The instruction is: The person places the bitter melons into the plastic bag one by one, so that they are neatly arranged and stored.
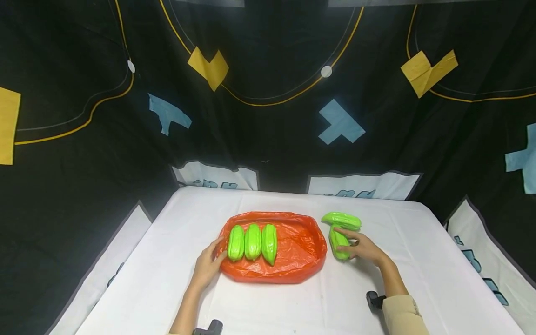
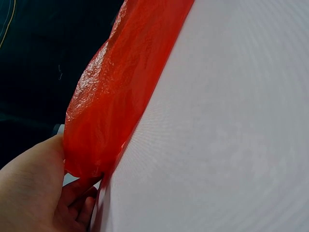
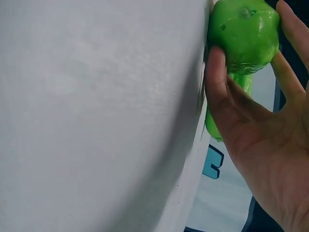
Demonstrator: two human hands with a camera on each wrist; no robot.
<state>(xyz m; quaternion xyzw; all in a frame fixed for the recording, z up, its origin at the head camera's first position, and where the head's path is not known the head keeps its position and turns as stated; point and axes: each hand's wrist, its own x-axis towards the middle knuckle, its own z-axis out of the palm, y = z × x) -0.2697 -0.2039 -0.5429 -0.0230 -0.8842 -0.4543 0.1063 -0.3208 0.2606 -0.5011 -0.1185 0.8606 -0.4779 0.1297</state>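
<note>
Near green vegetable (image 1: 337,239) lies on the white-covered table (image 1: 268,307), just right of the red plastic bag (image 1: 299,246) — ridged, long axis running roughly away from the person. It sits left of the right hand (image 1: 363,246), the nearer hand: thumb and fingers hold it from opposite sides; how firmly, can't tell. Far green vegetable (image 1: 343,218) lies crosswise just beyond, seemingly touching. Left hand (image 1: 207,263) pinches the bag's left rim. Three green vegetables (image 1: 253,242) lie side by side in the bag's left half, axes front-to-back — bare plastic to their right. Black curtain (image 1: 268,139) hangs behind.
</note>
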